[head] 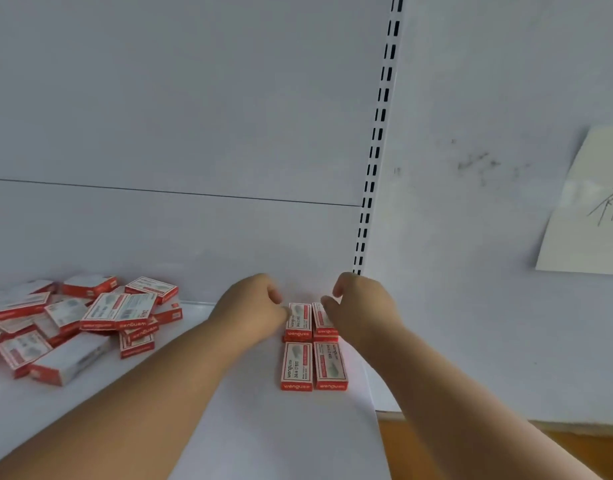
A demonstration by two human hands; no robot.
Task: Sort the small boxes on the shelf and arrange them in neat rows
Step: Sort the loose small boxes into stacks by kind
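L hand & R hand curl-fingered, flanking back boxes; pinch unclear. Pile far left of L.

A shop's stationery shelf, seen from a stocker's place.

A flat white metal shelf board runs along a plain white back panel, beside a white upright post punched with paired black slots, the kind of fitting retail gondola shelving uses. Many identical small red-and-white printed cardboard boxes lie heaped on it, and four more stand in two tidy rows. A cream paper sheet with handwritten strokes is on the white wall to the right.
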